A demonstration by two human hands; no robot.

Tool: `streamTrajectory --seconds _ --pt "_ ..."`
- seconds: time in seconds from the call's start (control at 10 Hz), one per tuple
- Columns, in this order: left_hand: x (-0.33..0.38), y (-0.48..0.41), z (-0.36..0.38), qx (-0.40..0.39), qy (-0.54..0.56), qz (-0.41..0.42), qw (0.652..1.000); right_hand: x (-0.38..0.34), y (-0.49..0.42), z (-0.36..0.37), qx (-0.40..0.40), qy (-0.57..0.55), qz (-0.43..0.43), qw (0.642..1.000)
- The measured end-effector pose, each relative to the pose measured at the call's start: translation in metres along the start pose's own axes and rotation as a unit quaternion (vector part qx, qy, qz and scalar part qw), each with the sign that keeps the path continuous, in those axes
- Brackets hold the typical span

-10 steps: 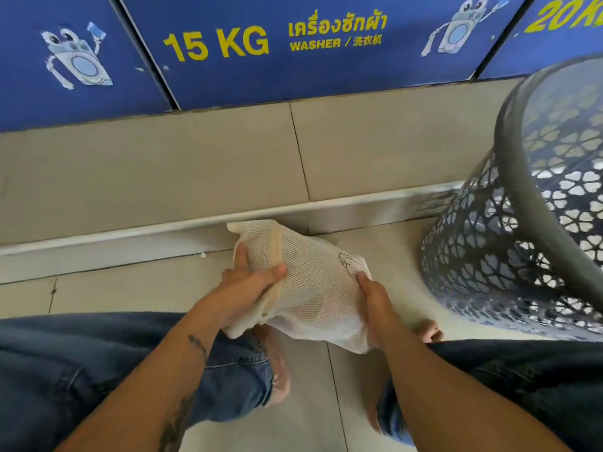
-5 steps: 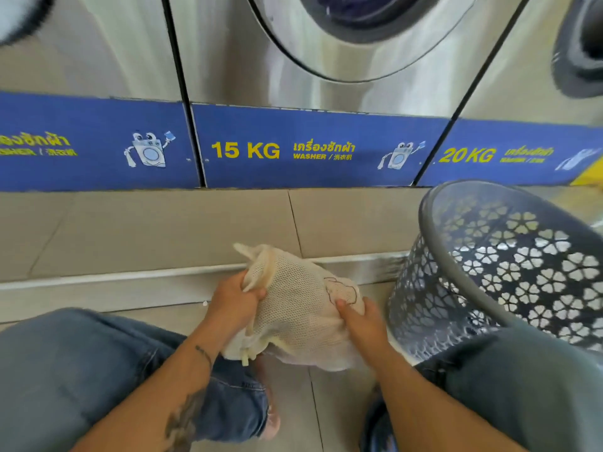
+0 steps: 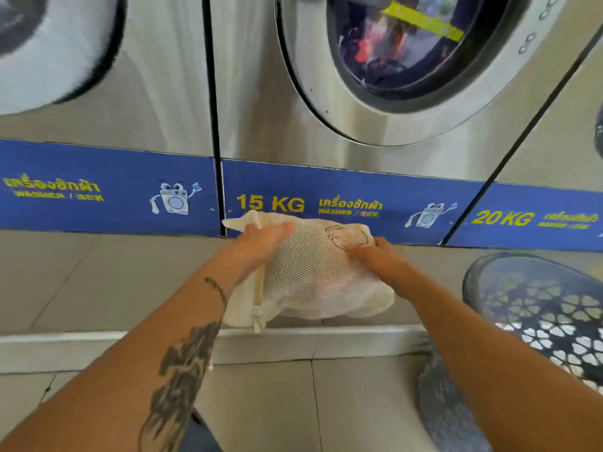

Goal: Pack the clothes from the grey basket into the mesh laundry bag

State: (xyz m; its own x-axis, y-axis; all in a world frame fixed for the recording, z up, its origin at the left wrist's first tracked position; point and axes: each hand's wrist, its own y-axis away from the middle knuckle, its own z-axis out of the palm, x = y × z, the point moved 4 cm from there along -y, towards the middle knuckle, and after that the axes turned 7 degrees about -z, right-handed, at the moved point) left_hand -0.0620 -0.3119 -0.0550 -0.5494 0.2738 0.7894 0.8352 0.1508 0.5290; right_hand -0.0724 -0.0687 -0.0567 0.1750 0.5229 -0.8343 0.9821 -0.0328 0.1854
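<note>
Mid-frame, the mesh laundry bag (image 3: 310, 275) hangs bulging, both hands clamped on it — left hand (image 3: 264, 238) pinching the gathered top, probably to keep clothes in, right hand (image 3: 375, 256) gripping the far side. Grey basket (image 3: 535, 318) sits lower right, apparently empty.

Both bare forearms reach up from the lower corners toward frame centre; left hand (image 3: 261, 238) and right hand (image 3: 375, 256) are curled closed, gripping
</note>
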Motion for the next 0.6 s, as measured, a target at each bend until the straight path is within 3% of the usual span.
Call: streamTrajectory --seconds 0.1,0.2,0.3,0.4,0.5,0.6 --pt "-0.055 -0.076 0.025 0.027 -0.043 -0.087 0.995 0.058 -0.055 0.056 -0.048 0.042 0.054 0.996" --pt "-0.101 -0.124 0.044 0.103 -0.095 -0.127 0.982 0.09 -0.092 0.089 -0.036 0.154 0.081 0.984" --pt "-0.099 -0.14 0.051 0.151 -0.102 -0.12 0.976 0.086 -0.117 0.085 -0.054 0.162 0.081 0.982" --pt "-0.086 -0.144 0.046 0.121 -0.184 -0.126 0.967 0.081 -0.122 0.076 -0.088 0.184 0.097 0.974" --pt "-0.055 -0.125 0.016 0.067 -0.333 -0.17 0.925 0.058 -0.108 0.056 -0.143 0.248 0.13 0.949" --pt "0.012 -0.088 -0.013 0.081 -0.453 -0.082 0.884 0.004 -0.089 0.021 -0.177 0.263 0.097 0.943"
